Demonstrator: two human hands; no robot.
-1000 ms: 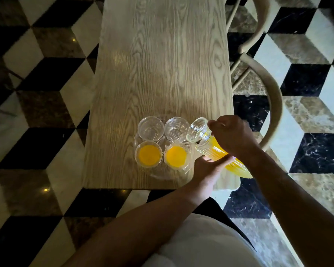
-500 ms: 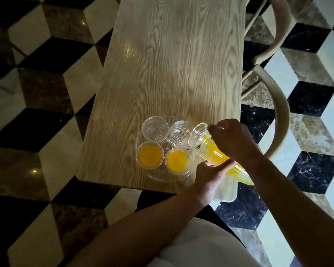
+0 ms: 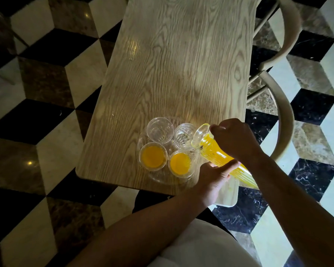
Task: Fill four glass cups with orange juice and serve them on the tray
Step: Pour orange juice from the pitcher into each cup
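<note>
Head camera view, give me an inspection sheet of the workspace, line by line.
Surface: wooden table, bare beyond the tray.
Job's things: clear tray near the front edge with four cups; near cups hold juice, far cups look empty. Jug of juice tilted, mouth toward the far right cup.
Clutter: nothing seen.
Grippers: right hand grips the jug near its top; left hand supports it from below.
Cables: nothing seen.
Surroundings: chair right of the table; patterned tile floor.
</note>
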